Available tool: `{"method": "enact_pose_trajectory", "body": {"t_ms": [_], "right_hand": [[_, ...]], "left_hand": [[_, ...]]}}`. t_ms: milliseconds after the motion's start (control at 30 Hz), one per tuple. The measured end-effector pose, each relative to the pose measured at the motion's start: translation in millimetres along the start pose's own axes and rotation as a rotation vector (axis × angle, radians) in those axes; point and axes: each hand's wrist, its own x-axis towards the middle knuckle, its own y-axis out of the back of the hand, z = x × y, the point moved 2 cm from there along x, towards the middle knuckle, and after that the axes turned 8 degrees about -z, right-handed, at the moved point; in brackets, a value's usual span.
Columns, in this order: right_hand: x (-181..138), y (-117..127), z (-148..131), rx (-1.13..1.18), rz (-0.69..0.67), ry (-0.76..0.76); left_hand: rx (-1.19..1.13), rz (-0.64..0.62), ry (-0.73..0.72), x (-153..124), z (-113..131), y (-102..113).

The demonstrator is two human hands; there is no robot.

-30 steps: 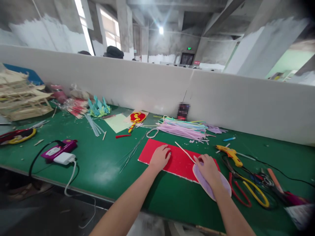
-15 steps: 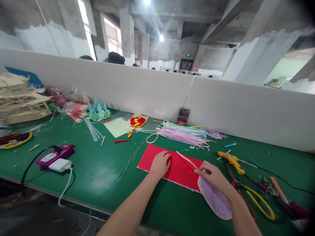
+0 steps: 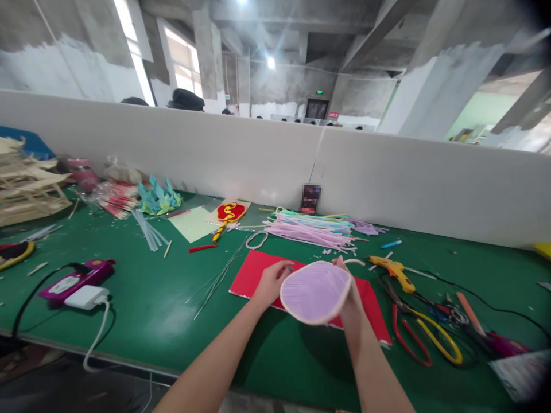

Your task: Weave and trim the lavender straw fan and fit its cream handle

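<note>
A rounded lilac panel with a pale edging strip (image 3: 316, 292) is held up above a red board (image 3: 249, 272), its face turned toward me. My right hand (image 3: 350, 295) grips its right edge, fingers mostly behind it. A loose end of the cream strip (image 3: 355, 262) sticks out past the fingertips. At the panel's left edge is my left hand (image 3: 272, 285), fingers loosely curved and apart; whether it touches the panel is unclear. Lilac and blue fuzzy stems (image 3: 307, 229) lie in a bundle behind the board.
To the right are a yellow glue gun (image 3: 396, 272), pliers with red and yellow handles (image 3: 413, 321) and a blue pen (image 3: 391, 244). Thin wires (image 3: 221, 278) lie left of the board. A purple power strip (image 3: 77, 281) and a red-and-yellow fan-shaped ornament (image 3: 230, 212) are further left.
My right hand has lifted the lilac panel and brought it left, over the red board beside my left hand. The panel now faces me. The view has shifted slightly right.
</note>
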Motion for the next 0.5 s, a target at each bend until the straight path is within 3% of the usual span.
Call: {"method": "enact_pose_trajectory", "body": {"t_ms": [233, 367, 500], "right_hand": [[8, 13, 13, 0.135, 0.134, 0.005], [6, 8, 17, 0.133, 0.107, -0.007], [3, -4, 22, 0.078, 0.035, -0.018]], "left_hand": [[-0.434, -0.202, 0.071, 2, -5, -8], [-0.872, -0.138, 0.097, -2, -2, 1], [-0.951, -0.12, 0.08, -5, 4, 13]]}}
